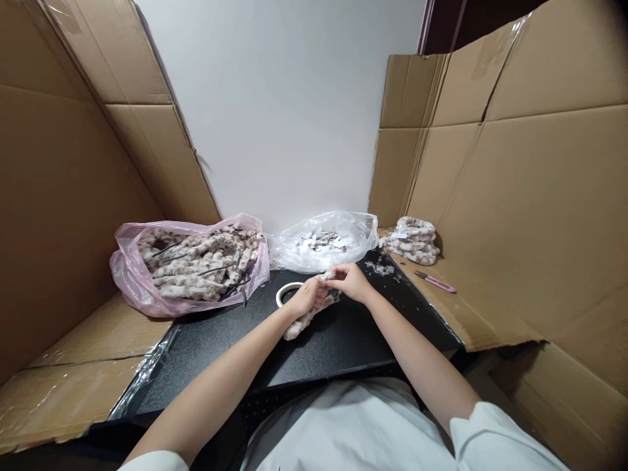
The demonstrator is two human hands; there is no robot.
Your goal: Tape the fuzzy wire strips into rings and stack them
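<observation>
A fluffy white-and-brown furry strip (305,322) lies partly on the black table below my hands. My left hand (307,296) is closed around its upper part, fingers curled. Against it, my right hand (350,281) pinches the upper end of the same strip with thumb and fingers. Whatever small detail sits between the fingertips is too small to make out. Just behind my left hand lies a white roll of tape (283,292), its right side covered by that hand.
A pink plastic bag (130,288) full of furry strips and dark cords stands left. A clear bag (294,252) holds small tags. Right are bundled furry pieces (415,242), pink-handled thread snips (439,283) and fluff scraps (380,268). Cardboard walls (544,196) flank the black table (333,353).
</observation>
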